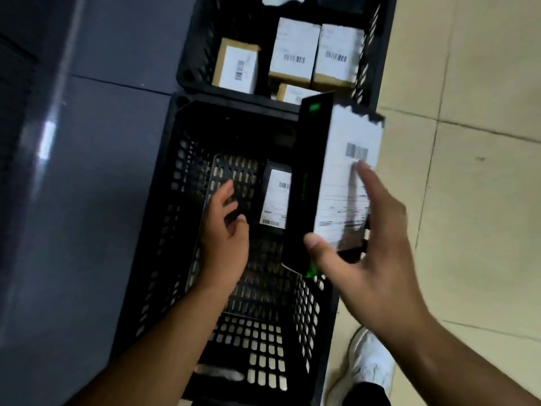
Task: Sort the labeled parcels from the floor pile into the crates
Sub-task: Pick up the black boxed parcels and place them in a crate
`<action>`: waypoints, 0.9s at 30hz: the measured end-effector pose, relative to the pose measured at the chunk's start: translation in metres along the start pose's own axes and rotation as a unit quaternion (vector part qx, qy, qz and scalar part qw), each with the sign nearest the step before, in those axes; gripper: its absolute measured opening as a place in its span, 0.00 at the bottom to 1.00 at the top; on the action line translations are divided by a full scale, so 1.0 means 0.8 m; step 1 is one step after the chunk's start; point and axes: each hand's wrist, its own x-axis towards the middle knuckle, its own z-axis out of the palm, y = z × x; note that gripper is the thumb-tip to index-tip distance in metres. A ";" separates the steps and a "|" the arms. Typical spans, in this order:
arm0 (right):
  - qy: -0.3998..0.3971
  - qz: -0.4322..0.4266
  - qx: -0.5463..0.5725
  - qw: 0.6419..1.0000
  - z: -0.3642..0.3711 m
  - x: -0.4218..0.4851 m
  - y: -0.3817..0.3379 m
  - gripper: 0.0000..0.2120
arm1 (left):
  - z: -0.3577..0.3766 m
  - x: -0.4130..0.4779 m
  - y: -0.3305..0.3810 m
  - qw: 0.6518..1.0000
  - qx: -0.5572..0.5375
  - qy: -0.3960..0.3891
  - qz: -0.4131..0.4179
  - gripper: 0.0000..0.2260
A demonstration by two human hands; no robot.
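A black box with green marks and a white barcode label (339, 177) hangs tilted over the right rim of the near black crate (164, 200). My right hand (369, 253) holds it from below, thumb on the near corner and fingers spread over the label. My left hand (225, 230) is inside the near crate with fingers loosely curled, holding nothing, beside a small labeled parcel (276, 197) lying on the crate floor. The far black crate (190, 68) holds several brown boxes with white labels (294, 51).
A dark grey panel (73, 171) runs along the left of both crates. Beige floor tiles (468, 142) lie to the right. A white shoe (371, 364) stands on the tiles by the near crate's right corner.
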 end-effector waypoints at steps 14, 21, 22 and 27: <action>-0.108 0.195 -0.180 0.958 0.197 0.088 0.083 0.51 | -0.078 0.021 0.003 0.986 0.128 -0.043 0.097 0.35; -0.077 0.225 -0.292 0.926 0.235 0.134 0.144 0.52 | -0.092 0.008 -0.034 0.971 0.190 -0.102 0.098 0.36; -0.075 0.232 -0.289 0.926 0.240 0.137 0.150 0.51 | -0.094 0.008 -0.040 0.970 0.197 -0.103 0.093 0.36; -0.055 0.254 -0.259 0.930 0.248 0.135 0.167 0.54 | -0.099 -0.002 -0.049 0.972 0.212 -0.066 0.081 0.33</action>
